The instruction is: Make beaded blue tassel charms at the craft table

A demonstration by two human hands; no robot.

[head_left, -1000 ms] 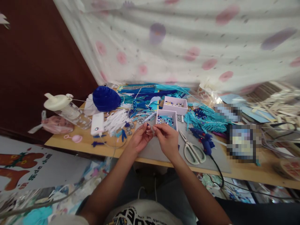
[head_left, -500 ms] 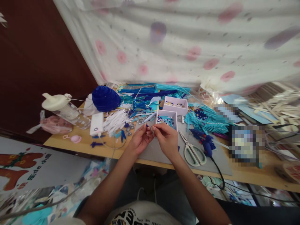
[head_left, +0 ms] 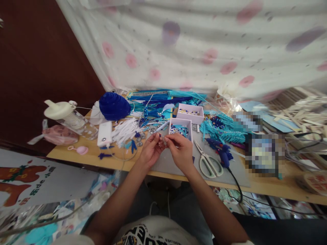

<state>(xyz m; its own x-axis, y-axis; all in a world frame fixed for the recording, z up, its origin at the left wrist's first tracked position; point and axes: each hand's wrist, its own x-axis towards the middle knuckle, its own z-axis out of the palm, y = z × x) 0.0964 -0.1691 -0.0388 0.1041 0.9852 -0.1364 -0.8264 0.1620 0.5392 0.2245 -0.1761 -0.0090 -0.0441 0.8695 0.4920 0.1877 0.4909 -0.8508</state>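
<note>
My left hand (head_left: 151, 151) and my right hand (head_left: 179, 149) meet over the grey mat (head_left: 166, 165) near the table's front edge. Both have their fingers closed in a pinch around something tiny between them; a dark blue spot shows at the left fingertips, too small to name. Just behind my right hand stands a small white box (head_left: 180, 122) with blue, red and silver beads in it. A second white box (head_left: 191, 118) of gold and blue beads is behind that one. Scissors with pale handles (head_left: 210, 165) lie to the right of my right hand.
A blue glue gun (head_left: 224, 153) with a black cord lies right of the scissors. White pipe-cleaner pieces (head_left: 125, 131), a white power bank (head_left: 105, 134), a blue fuzzy bundle (head_left: 114, 106) and a lidded cup (head_left: 67, 115) are at left. Turquoise fuzzy strips (head_left: 230, 132) lie behind the glue gun.
My view has shifted slightly. Both hands stay together in nearly the same pinch, with only small finger movement. Nothing on the table has visibly moved.
</note>
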